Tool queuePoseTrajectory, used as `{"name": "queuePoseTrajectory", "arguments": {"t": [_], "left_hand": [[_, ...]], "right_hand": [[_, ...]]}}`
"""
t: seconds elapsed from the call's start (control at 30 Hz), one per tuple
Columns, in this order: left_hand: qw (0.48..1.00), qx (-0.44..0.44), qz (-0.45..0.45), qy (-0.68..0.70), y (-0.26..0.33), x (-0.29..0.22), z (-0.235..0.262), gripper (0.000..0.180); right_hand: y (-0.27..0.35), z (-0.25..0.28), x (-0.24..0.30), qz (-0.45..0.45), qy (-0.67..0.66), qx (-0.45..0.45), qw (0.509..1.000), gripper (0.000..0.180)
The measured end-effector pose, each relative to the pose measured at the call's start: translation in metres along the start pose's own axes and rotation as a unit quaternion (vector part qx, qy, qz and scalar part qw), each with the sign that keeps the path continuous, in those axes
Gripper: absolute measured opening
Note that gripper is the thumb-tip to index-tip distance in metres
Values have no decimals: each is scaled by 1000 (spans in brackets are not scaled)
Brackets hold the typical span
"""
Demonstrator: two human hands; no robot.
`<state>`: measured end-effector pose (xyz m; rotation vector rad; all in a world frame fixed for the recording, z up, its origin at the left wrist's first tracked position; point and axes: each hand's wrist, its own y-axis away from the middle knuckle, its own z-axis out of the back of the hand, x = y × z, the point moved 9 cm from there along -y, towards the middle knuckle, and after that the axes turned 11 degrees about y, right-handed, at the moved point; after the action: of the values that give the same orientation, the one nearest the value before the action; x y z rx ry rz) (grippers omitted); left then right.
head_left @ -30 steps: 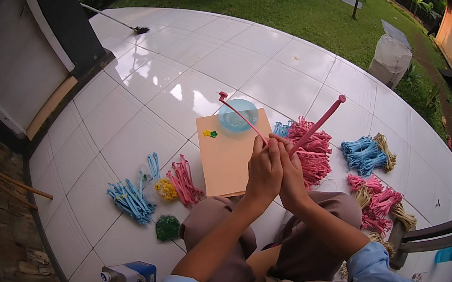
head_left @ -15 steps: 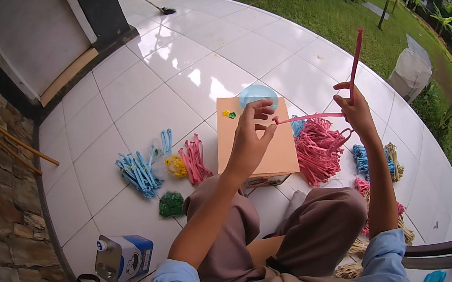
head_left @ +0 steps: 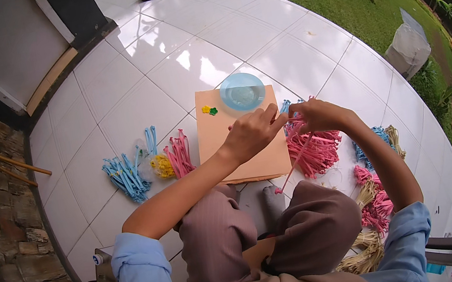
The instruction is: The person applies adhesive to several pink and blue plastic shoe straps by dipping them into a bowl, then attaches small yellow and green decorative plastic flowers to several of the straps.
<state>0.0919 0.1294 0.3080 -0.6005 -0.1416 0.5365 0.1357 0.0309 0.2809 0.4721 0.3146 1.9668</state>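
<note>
Over the right side of a tan cardboard sheet point(head_left: 217, 160), my two hands have come close together. Pinched between the fingers of my left hand point(head_left: 255, 134) is a pink cord point(head_left: 299, 158); a bit of pink shows beside that hand. My right hand point(head_left: 317, 115) is curled closed on the same cord, and a length with a knotted end slants down toward my lap. The exact grip is partly hidden by the fingers. Just beyond the hands, a light blue bowl point(head_left: 242, 92) sits at the sheet's far edge. Yellow and green flower-shaped pieces point(head_left: 209, 110) lie at its left.
Blue cords point(head_left: 126, 178), pink cords point(head_left: 180, 153) and a bag of yellow pieces point(head_left: 162, 166) lie left of the sheet. A large pink cord bundle point(head_left: 316, 153) is at the right. Pink and straw-coloured bundles point(head_left: 374, 200) lie beside my right knee. A can point(head_left: 104, 272) stands lower left.
My right hand has lowered and moved left to meet my left hand, which has turned palm down. The cord's upright end now hangs downward. The view has shifted slightly.
</note>
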Motion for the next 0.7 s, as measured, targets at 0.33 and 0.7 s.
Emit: {"name": "queuePoseTrajectory", "arguments": {"t": [0.33, 0.7], "left_hand": [[960, 55, 100, 255, 35, 55, -75, 38], [953, 39, 109, 278, 57, 89, -110, 35]], "right_hand": [[-32, -40, -37, 141, -243, -123, 952, 59], [-73, -60, -62, 205, -224, -226, 926, 38]]}}
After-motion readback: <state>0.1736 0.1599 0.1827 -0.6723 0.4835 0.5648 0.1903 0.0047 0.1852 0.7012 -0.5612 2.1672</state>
